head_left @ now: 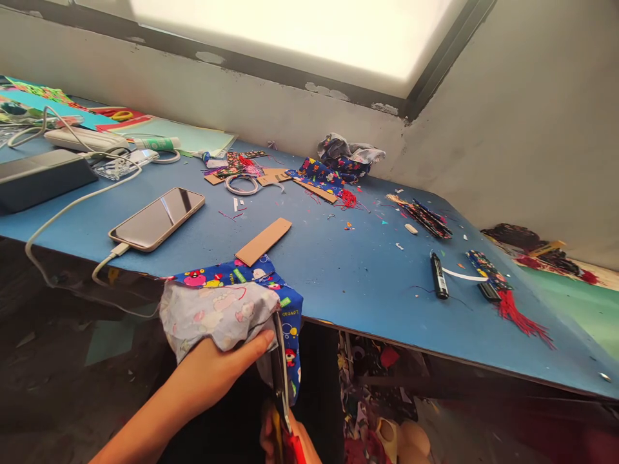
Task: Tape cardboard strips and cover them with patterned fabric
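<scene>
My left hand point(217, 374) is closed on a piece of blue printed fabric point(290, 322), thumb on top, at the table's front edge. Part of the cloth is folded over, showing its pale reverse side. From below, my right hand point(302, 441) grips a pair of scissors point(279, 367) with red and yellow on the handles. Their blades point up and away, against the fabric just right of my left thumb. Most of my right hand's fingers are hidden or cut off by the frame. A cardboard strip point(264, 241) lies just beyond the cloth.
A charging phone point(157, 219) with a white cable lies left on the blue table point(348, 264). Behind are a tape roll point(242, 185), fabric scraps point(319, 174) and a crumpled cloth point(345, 154). To the right lie a black marker point(439, 276) and a bookmark with red tassel point(520, 316).
</scene>
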`<state>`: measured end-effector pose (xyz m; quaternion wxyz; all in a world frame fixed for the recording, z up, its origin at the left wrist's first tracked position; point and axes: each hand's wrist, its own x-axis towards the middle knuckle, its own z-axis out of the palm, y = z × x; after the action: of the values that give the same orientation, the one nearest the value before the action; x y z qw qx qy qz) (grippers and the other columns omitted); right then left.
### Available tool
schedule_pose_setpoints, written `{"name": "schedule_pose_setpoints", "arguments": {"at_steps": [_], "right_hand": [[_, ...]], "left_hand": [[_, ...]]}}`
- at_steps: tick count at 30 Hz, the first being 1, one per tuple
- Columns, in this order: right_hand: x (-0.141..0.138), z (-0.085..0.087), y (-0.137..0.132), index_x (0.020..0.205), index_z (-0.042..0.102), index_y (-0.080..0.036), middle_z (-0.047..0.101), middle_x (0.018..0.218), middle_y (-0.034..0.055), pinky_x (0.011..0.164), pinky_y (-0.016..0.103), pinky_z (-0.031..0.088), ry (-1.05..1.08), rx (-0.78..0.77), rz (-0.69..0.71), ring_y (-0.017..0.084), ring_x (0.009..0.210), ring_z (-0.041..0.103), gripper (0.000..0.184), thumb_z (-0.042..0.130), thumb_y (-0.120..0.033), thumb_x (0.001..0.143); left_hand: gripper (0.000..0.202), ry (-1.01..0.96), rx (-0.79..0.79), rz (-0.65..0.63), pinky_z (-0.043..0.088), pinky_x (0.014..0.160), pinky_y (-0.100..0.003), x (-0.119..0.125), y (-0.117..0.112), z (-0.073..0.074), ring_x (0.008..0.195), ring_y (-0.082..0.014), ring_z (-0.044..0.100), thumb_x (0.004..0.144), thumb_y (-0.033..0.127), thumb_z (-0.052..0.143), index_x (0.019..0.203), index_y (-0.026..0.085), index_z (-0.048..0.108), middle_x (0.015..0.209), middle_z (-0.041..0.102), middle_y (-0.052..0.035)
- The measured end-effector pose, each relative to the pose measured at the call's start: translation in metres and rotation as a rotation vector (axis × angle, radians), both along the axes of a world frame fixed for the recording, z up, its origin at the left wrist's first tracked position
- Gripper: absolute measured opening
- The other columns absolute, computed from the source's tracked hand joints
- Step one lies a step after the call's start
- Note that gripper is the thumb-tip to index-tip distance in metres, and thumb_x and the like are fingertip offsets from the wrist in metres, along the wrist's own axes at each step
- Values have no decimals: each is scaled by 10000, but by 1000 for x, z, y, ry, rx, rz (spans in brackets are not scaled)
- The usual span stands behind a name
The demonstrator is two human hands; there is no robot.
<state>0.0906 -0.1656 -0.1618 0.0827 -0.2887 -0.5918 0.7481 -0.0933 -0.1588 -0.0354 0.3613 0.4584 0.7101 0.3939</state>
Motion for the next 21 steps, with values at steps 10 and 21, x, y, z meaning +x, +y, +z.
{"name": "schedule_pose_setpoints", "arguments": {"at_steps": [10,21], "right_hand": [[1,9,4,893,510,-219,451,691,11,469,280,405,27,-20,-16,105,493,369,954,367,-985,342],[-1,13,0,766,533,-219,447,608,-10,490,277,418,10,-7,-105,103,465,392,778,441,-931,468]], "left_hand": [[408,-44,1,-9,176,1134,-510,1,0,-2,1290,-316,399,785,495,531,1077,248,672,1055,711,-34],[395,-43,4,-42,188,1132,-498,-3,0,-1,1286,-307,409,796,484,547,1091,251,669,1076,704,-29]]}}
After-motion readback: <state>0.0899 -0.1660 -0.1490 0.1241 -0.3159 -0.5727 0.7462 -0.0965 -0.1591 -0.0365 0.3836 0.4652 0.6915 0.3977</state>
